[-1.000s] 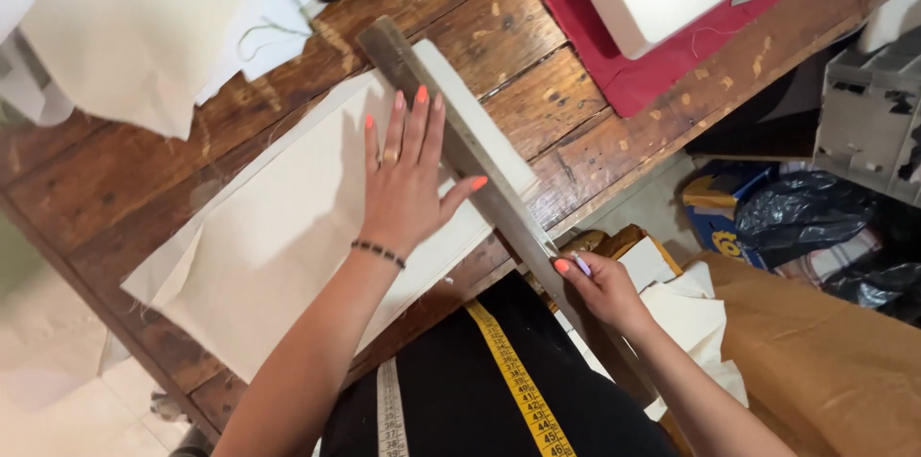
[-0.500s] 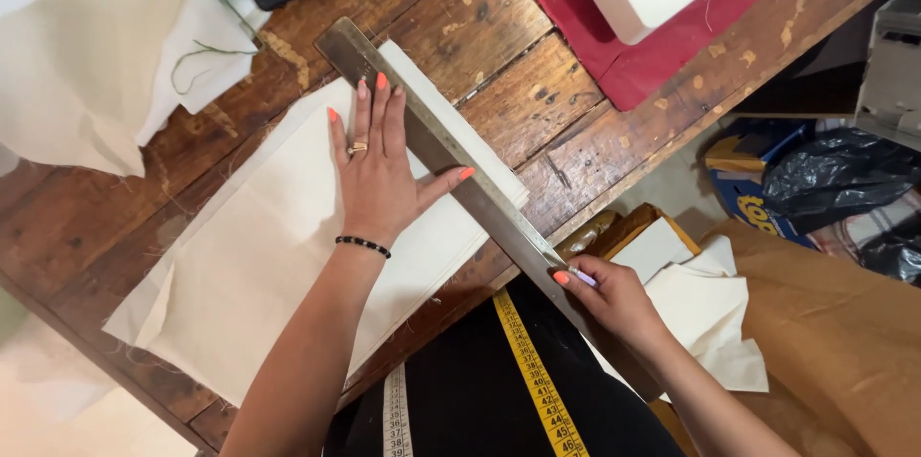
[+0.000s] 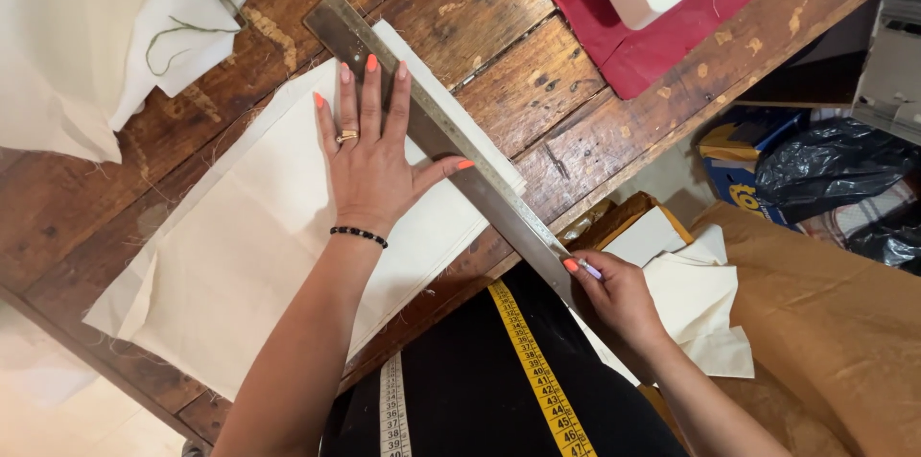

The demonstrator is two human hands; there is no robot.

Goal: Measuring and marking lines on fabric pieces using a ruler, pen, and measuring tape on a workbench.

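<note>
Both hands work at the bench's (image 3: 595, 140) near edge; my left hand (image 3: 369, 155) lies flat, fingers spread, on cream cloth (image 3: 259, 256) and metal ruler (image 3: 441, 136). My right hand (image 3: 614, 294) has its grip clamped on a small marker (image 3: 587, 268) at the ruler's end.

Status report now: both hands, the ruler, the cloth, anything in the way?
Left hand flat on ruler and cloth. Right hand at ruler's near end, holding a small marker. Ruler lies across the cloth edge. Nothing in the way.

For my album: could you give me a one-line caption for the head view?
Left hand pins ruler on cream cloth; right hand marks with pen.
</note>
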